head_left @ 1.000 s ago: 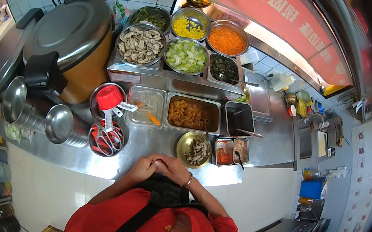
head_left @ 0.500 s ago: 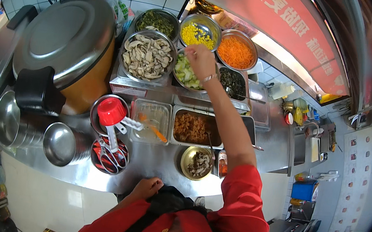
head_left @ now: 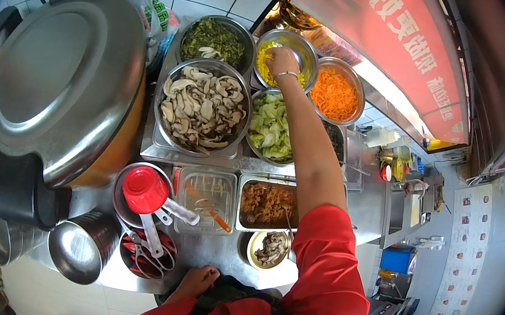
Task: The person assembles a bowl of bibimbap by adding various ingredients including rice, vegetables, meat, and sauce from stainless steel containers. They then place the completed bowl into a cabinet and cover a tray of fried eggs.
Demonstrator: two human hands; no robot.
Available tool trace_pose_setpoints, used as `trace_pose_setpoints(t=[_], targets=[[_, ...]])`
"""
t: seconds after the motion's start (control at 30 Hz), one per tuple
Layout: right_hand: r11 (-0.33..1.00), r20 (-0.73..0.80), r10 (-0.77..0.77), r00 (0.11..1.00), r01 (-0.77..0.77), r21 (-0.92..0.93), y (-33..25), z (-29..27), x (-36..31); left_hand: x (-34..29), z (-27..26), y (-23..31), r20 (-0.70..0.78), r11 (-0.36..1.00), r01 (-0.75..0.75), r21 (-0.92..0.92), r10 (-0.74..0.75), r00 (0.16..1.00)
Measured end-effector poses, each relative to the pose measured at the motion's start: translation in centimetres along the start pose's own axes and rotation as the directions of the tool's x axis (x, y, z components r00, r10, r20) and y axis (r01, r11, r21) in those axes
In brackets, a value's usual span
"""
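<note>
My right hand (head_left: 282,64) reaches into a steel bowl (head_left: 306,45) of yellow corn kernels (head_left: 265,49). Its fingers bend down and close among the kernels; the fingertips are partly hidden. Below the forearm lies a bowl of pale green vegetable slices (head_left: 269,125), and to the right one of shredded carrot (head_left: 335,97). Left of these sit sliced mushrooms (head_left: 201,107) in a large bowl, with chopped dark greens (head_left: 213,41) behind. My left hand (head_left: 197,283) is curled at the counter's front edge, holding nothing visible.
A big lidded cooker (head_left: 61,81) fills the left. Nearer are steel bowls (head_left: 79,252), a red cup (head_left: 145,190), a clear tub (head_left: 205,199), a tray of brown chopped food (head_left: 267,203) with a spoon, and a small mushroom bowl (head_left: 271,249). A red sign panel (head_left: 395,42) slants at back right.
My right hand has moved from the pale green slices back to the corn bowl, and its fingers now dip into the kernels. The view has shifted closer over the counter. My left hand stays curled.
</note>
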State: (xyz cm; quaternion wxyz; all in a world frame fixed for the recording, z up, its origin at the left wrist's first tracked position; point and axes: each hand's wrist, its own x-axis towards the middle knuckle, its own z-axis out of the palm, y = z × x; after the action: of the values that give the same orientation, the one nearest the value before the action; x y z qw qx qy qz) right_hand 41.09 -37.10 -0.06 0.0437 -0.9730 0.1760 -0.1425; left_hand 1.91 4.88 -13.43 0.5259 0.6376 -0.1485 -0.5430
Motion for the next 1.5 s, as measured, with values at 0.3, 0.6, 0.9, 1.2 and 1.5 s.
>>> trace_pose_setpoints(t=[0.3,0.6,0.9,1.2,1.5], targets=[[0.989,-0.038,0.139,0.989,-0.137,0.061,-0.2,0.5,0.5,1.1,0.4,-2.0,-0.012,0.997,-0.03,-0.069,0.029,1.0],[0.955,-0.036,0.126,0.991,-0.111,0.276,2.4,1.0,1.4,1.4,0.8,-2.3,-0.014,0.995,-0.042,-0.093,0.041,0.999],[0.999,-0.024,-0.01,1.0,0.009,-0.053,0.0,0.5,0.6,1.4,0.7,-2.3,-0.014,0.997,-0.022,-0.077,0.021,1.0],[0.957,-0.002,0.091,0.996,-0.087,0.278,3.7,1.3,1.8,1.3,0.7,-1.3,-0.027,0.999,-0.008,-0.036,0.007,1.0],[0.548,0.272,0.135,0.953,-0.3,0.781,2.7,-2.7,-0.6,1.3,1.1,-1.9,-0.048,0.996,-0.044,-0.077,0.04,0.998]])
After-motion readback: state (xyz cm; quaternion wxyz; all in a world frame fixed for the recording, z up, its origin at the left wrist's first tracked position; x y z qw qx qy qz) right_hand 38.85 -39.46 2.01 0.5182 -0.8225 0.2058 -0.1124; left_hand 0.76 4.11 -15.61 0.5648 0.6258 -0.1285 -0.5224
